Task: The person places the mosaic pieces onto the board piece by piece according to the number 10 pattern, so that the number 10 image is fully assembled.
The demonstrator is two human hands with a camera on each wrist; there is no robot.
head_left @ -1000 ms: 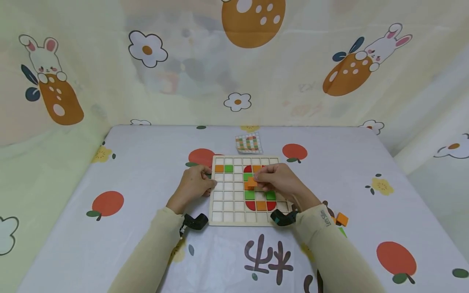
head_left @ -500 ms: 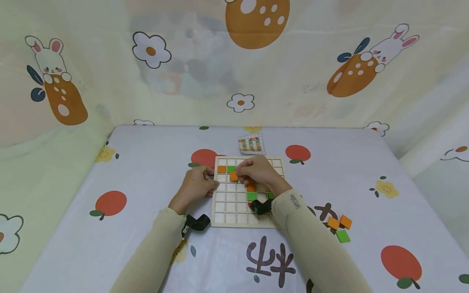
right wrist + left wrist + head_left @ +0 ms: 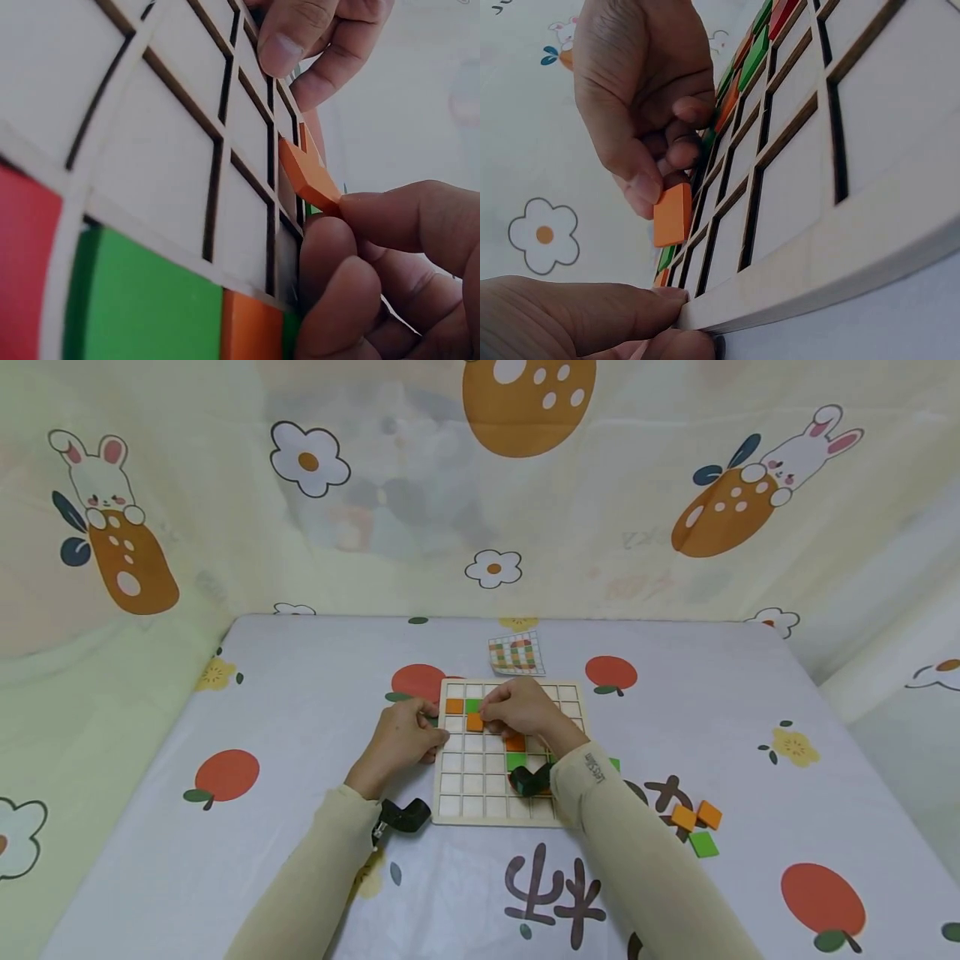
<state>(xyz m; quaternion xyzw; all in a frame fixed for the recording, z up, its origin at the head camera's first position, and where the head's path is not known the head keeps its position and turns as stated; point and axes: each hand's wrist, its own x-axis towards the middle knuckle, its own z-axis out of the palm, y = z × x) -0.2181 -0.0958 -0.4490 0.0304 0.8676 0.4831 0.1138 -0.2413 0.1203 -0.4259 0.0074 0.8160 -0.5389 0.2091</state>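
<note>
My right hand (image 3: 528, 710) reaches over the wooden grid board (image 3: 472, 785) and pinches a square orange tile (image 3: 309, 176) between thumb and fingertips. The tile stands tilted, its far corner right at a cell in the second row, just below a seated green tile (image 3: 472, 705). To that tile's left sits another orange tile (image 3: 454, 706). At the board's left edge my left hand (image 3: 397, 739) grips the rim, with the thumb (image 3: 641, 307) on top. Red, green and orange tiles fill cells on the board's right side, partly hidden under my right hand and wrist.
Behind the board lies a small card (image 3: 516, 655) with a printed coloured grid. Loose tiles lie on the right of the table: two orange ones (image 3: 683, 817) and a green one (image 3: 704, 844). A patterned cloth (image 3: 300, 877) covers the table.
My right hand has carried the orange tile leftward across the board, from the right-hand pattern to the second row, then shifted slightly further left. My left hand keeps its place at the edge.
</note>
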